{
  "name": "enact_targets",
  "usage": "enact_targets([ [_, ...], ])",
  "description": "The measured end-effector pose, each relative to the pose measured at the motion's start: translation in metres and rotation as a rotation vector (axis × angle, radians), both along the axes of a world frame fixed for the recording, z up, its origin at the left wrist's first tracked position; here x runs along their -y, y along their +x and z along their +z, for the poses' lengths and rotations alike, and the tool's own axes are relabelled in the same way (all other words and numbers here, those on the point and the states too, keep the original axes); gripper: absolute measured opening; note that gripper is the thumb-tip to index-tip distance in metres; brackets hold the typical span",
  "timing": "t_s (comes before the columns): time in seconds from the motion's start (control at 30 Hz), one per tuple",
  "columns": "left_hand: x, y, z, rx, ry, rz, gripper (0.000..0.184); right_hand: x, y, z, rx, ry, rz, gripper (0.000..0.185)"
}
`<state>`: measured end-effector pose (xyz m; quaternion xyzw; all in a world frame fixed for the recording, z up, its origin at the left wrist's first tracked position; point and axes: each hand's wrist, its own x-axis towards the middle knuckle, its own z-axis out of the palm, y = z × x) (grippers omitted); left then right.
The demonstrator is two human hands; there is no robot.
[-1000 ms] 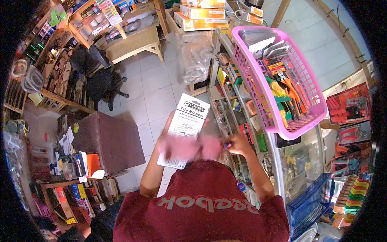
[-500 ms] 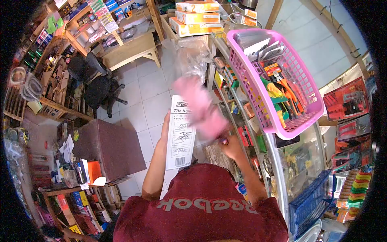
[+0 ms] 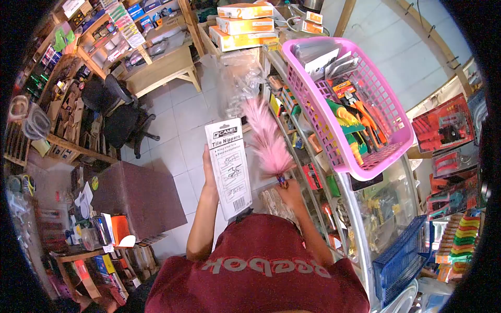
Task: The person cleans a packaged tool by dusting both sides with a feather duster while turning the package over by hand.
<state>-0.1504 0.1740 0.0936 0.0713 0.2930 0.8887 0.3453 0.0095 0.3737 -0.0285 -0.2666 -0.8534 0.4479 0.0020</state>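
In my left hand (image 3: 209, 175) is a white tile nippers package (image 3: 229, 167), held upright by its left edge with its printed side toward me. The fingers behind the card are hidden. My right hand (image 3: 290, 194) is wrapped round the handle of a pink feather duster (image 3: 269, 138). Its fluffy head points up and away, just right of the package, with a small gap between them.
A pink basket (image 3: 360, 169) of pliers and packaged tools stands on the glass display case (image 3: 360, 229) at right. Orange and white boxes (image 3: 245, 26) are stacked ahead. A brown cabinet (image 3: 135, 198) and a black office chair (image 3: 122, 122) are at left. A blue basket (image 3: 399, 266) sits low right.
The feather duster was blurred and partly over the package's upper right edge; now it is sharper and clear to the right. The package's full printed face shows.
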Motion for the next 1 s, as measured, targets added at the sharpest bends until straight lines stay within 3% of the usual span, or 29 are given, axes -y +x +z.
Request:
enact_targets([
  [0.1, -0.007, 0.004, 0.005, 0.102, -0.133, 0.195, 0.080, 0.001, 0.007, 0.039, -0.039, 0.056, 0.195, 0.032],
  [0.13, -0.007, 0.005, 0.004, 0.090, 0.037, 0.133, 0.081, -0.002, 0.004, 0.044, -0.004, 0.041, 0.158, 0.032],
  [0.3, -0.013, 0.010, 0.020, -0.050, 0.045, 0.189, 0.076, -0.007, 0.002, 0.041, 0.062, 0.035, 0.030, 0.029],
  [0.33, -0.014, 0.011, 0.022, -0.045, 0.020, 0.208, 0.076, 0.004, 0.005, 0.028, -0.198, 0.033, 0.031, 0.025],
  [0.43, -0.011, 0.002, -0.016, -0.128, -0.146, 0.276, 0.074, 0.013, 0.006, 0.038, -0.064, 0.153, 0.321, 0.025],
  [0.47, -0.010, 0.000, -0.022, -0.128, -0.158, 0.288, 0.074, 0.018, 0.002, 0.053, -0.053, 0.036, 0.225, 0.025],
  [0.5, -0.011, 0.005, 0.010, -0.044, -0.050, 0.279, 0.074, 0.019, 0.002, 0.046, -0.036, 0.044, 0.196, 0.026],
  [0.57, -0.015, 0.013, 0.031, -0.031, -0.110, 0.391, 0.075, 0.019, -0.001, 0.027, -0.004, 0.067, 0.144, 0.027],
  [0.63, -0.015, 0.014, 0.038, -0.007, -0.089, 0.383, 0.075, 0.030, 0.000, 0.039, -0.190, 0.062, 0.244, 0.023],
  [0.67, -0.007, -0.001, -0.014, -0.074, 0.086, 0.287, 0.074, 0.034, 0.002, 0.043, -0.282, 0.061, 0.291, 0.022],
  [0.77, -0.006, 0.005, 0.023, -0.044, -0.030, 0.355, 0.073, 0.027, 0.000, 0.037, -0.142, 0.021, 0.065, 0.022],
  [0.87, 0.001, 0.001, 0.014, -0.074, -0.017, 0.319, 0.073, 0.025, 0.008, 0.039, -0.105, 0.085, 0.159, 0.022],
  [1.0, 0.000, 0.004, 0.025, -0.085, 0.057, 0.252, 0.075, 0.022, 0.017, 0.023, -0.033, -0.010, 0.098, 0.024],
])
